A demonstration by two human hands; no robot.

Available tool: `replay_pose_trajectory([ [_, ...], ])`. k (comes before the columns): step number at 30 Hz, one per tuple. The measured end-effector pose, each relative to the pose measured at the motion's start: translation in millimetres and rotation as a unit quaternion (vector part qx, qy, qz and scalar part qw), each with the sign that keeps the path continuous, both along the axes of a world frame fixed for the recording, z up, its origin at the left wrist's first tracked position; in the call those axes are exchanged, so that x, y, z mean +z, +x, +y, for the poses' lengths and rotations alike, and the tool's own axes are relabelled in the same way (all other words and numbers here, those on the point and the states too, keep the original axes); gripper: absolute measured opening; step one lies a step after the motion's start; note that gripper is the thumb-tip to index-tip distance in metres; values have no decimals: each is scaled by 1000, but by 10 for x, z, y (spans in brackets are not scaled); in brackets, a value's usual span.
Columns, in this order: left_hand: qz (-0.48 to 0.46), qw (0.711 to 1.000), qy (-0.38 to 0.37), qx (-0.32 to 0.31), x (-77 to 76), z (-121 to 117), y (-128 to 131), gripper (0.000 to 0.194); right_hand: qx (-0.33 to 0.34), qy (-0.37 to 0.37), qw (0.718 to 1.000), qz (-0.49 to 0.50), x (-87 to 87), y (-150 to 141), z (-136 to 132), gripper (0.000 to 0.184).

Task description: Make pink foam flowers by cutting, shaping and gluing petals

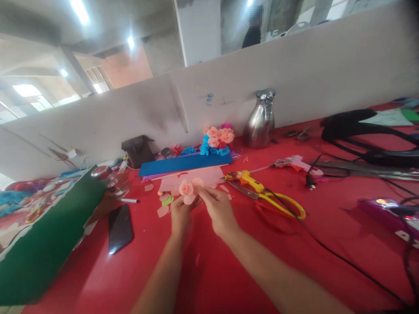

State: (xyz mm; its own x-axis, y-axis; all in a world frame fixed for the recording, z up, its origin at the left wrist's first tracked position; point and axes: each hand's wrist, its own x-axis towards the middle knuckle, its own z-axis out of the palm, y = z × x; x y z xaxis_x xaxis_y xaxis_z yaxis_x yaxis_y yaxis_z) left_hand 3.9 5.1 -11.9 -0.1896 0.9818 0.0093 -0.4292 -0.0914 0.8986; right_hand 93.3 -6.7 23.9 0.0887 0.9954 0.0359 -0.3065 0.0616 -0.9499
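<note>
Closed around the base of a peach paper flower (186,188), my left hand (182,213) holds it up over the red table. My right hand (216,208) pinches a pale peach petal (197,182) at the flower's right side; whether the petal touches the flower I cannot tell. Loose cut petals (163,211) and a green scrap (167,200) lie left of my hands. Behind them is a pink sheet (214,175). To the right rest yellow-handled scissors (284,206) and a yellow glue gun (245,178), partly overlapping.
Finished paper flowers (218,137) stand behind a blue sheet (186,164). A steel jug (261,120) is near the white partition (140,104). A pink glue gun (297,164), black cable (330,250) and power strip (382,213) lie right; a phone (120,227) and green board (55,237) left.
</note>
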Motion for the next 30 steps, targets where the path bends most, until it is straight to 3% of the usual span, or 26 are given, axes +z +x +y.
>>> replay_pose_trajectory([
  [12,4,1000,7,5,-10,-4,-20,14,18,-9,1000,19,51,-22,-37,31],
  [20,39,998,31,48,-26,-2,-48,10,23,-10,999,38,70,-37,-45,32],
  [30,49,997,34,40,24,-27,-41,7,75,0,997,35,35,-6,-32,14],
])
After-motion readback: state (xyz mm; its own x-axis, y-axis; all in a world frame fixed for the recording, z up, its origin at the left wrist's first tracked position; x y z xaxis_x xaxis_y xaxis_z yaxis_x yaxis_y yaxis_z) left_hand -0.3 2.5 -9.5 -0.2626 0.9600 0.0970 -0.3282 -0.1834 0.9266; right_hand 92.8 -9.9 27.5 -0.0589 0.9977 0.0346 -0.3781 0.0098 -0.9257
